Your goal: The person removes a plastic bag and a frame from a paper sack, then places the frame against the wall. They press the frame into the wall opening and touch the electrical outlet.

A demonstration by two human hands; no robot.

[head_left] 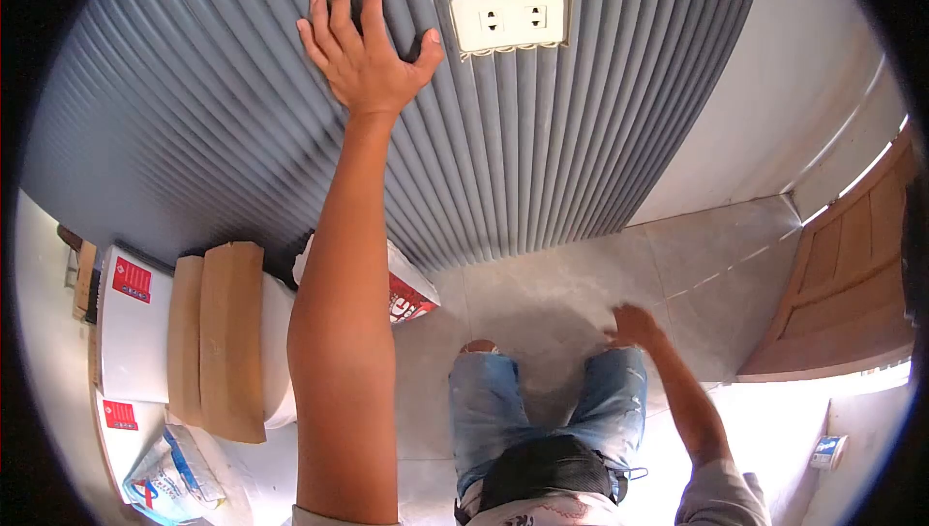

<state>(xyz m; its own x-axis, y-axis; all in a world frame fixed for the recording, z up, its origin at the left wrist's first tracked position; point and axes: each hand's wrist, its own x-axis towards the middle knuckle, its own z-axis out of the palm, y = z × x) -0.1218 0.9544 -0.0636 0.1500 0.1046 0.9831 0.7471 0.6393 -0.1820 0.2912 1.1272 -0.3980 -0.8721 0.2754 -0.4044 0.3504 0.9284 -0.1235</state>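
Observation:
My left hand (373, 66) is stretched up against the grey ribbed wall panel (523, 139), fingers spread and thumb out to the right. Nothing is held in it. Just right of that hand, a white double power outlet (510, 19) is set into a cutout in the ribs, with a rough lower edge. My right hand (634, 326) hangs low beside my right knee, above the floor. Its fingers look loose and apart, small in view, and I make out nothing in them.
White boxes with red labels (134, 332), folded brown cardboard (232, 332) and plastic bags (174, 473) stand at the lower left. A red-and-white bag (411, 294) sits behind my left arm. A wooden door (842, 265) is at right, and a small tub (829, 451) below it.

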